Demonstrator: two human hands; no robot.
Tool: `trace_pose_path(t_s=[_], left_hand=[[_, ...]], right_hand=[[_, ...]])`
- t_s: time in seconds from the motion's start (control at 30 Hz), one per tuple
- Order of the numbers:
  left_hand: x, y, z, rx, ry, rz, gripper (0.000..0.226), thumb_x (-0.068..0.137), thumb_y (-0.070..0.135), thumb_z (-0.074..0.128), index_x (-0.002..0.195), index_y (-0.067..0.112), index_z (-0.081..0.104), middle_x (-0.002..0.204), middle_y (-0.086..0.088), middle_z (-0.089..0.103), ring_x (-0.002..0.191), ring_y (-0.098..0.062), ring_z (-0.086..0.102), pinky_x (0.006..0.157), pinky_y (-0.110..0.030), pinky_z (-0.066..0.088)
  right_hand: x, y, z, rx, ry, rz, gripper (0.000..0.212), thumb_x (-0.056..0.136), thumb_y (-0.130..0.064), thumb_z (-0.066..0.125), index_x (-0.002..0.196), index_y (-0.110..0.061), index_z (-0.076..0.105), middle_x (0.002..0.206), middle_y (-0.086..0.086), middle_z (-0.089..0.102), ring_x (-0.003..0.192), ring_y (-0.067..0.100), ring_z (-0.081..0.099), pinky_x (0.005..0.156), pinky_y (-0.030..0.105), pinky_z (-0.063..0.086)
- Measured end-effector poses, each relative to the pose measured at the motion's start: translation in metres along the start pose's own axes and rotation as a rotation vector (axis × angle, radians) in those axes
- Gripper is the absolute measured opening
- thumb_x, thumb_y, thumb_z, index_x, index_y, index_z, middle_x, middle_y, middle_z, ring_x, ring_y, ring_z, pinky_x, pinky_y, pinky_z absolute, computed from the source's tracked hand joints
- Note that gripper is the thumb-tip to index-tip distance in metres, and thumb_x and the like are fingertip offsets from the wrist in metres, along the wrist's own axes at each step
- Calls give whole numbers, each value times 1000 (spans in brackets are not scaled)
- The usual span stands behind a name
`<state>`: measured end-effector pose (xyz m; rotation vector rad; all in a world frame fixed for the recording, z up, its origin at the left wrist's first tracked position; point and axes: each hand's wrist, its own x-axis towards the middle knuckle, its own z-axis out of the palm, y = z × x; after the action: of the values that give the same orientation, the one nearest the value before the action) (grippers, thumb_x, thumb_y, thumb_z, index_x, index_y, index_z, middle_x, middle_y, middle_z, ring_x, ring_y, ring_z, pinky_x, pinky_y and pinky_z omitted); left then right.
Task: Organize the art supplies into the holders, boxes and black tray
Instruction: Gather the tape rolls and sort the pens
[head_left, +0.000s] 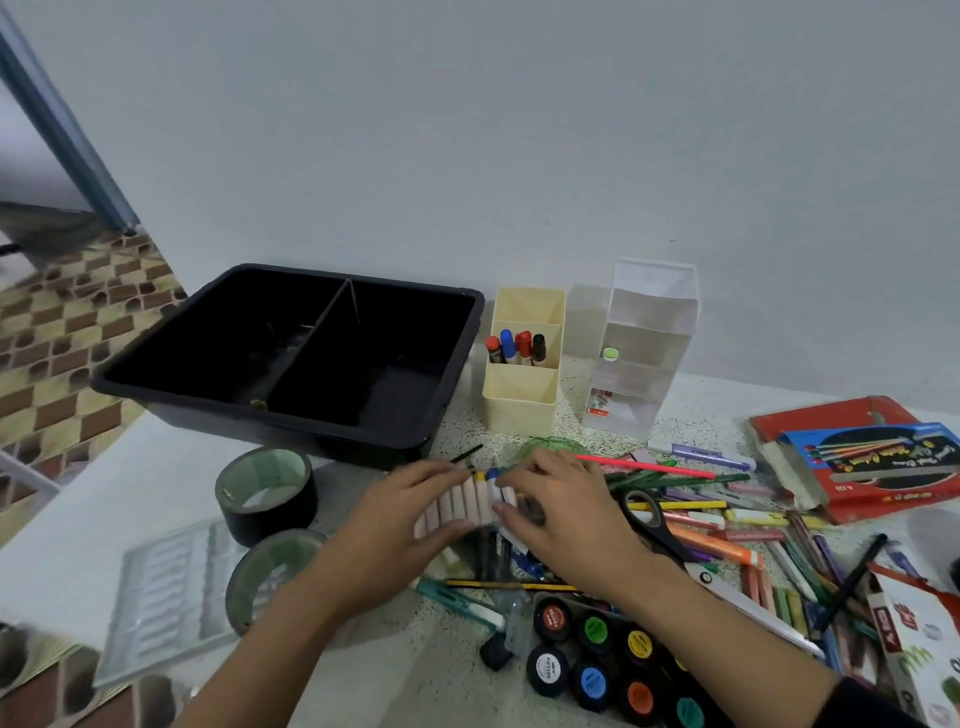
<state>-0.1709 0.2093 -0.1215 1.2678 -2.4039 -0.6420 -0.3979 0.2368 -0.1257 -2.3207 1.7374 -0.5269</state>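
A row of pale pink tubes (460, 503) with coloured caps lies on the speckled table, held between both hands. My left hand (395, 514) grips its left end, thumb underneath and fingers over the top. My right hand (558, 512) grips the right end, fingers curled over the tubes. Behind them stands the black tray (156, 388) with two bare compartments. A cream holder (519, 410) has several markers (516, 347) in its middle slot. Beside it stands a clear tiered holder (647, 332).
Two tape rolls (266, 492) and a clear plastic insert (166, 587) lie at left. Poster paint pots (592, 654) sit in front. Scissors (649, 519), crayons and pens (727, 525) litter the right. A red-blue marker box (883, 467) and another box (919, 644) lie far right.
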Motion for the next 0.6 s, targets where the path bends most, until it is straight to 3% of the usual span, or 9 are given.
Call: trace_pose_path(t_s=[0.1, 0.2, 0.3, 0.4, 0.53, 0.6], left_hand=[[-19, -4, -33, 11, 115, 6, 27, 99, 40, 60, 124, 33, 66, 109, 23, 62, 101, 5, 58, 84, -18, 49], [-41, -21, -65, 84, 238, -41, 18, 99, 38, 56, 108, 30, 69, 95, 24, 63, 90, 4, 59, 75, -17, 49], [-64, -51, -87, 156, 272, -131, 15, 100, 24, 58, 108, 28, 70, 99, 20, 65, 89, 0, 56, 77, -24, 52], [-82, -81, -99, 224, 186, -247, 34, 97, 4, 55, 121, 25, 67, 113, 7, 67, 97, -11, 55, 85, -29, 47], [-93, -103, -114, 195, 47, -260, 41, 94, 6, 59, 129, 26, 63, 122, 7, 64, 110, -10, 56, 93, -22, 41], [-93, -113, -118, 211, 6, -178, 44, 89, 10, 68, 131, 24, 63, 123, 7, 64, 111, -5, 52, 98, -17, 36]], right_hand=[[12, -19, 0, 132, 22, -119, 34, 97, -47, 45, 108, -26, 69, 97, -11, 57, 91, 12, 53, 78, 36, 43], [24, -46, 5, 230, -22, -254, 26, 100, -36, 53, 108, -20, 71, 94, -9, 60, 85, 9, 54, 72, 27, 43], [36, -74, 14, 264, -145, -387, 22, 101, -29, 55, 109, -17, 71, 97, -3, 62, 89, 11, 54, 75, 23, 42], [48, -101, 27, 224, -261, -460, 26, 102, -35, 52, 112, -19, 68, 100, -2, 60, 90, 15, 55, 76, 34, 49], [64, -130, 37, 121, -250, -424, 28, 96, -51, 53, 93, -23, 58, 84, -5, 56, 75, 16, 53, 64, 37, 49], [72, -139, 39, 87, -256, -391, 23, 90, -44, 61, 84, -25, 50, 77, -6, 56, 69, 16, 51, 61, 36, 47]])
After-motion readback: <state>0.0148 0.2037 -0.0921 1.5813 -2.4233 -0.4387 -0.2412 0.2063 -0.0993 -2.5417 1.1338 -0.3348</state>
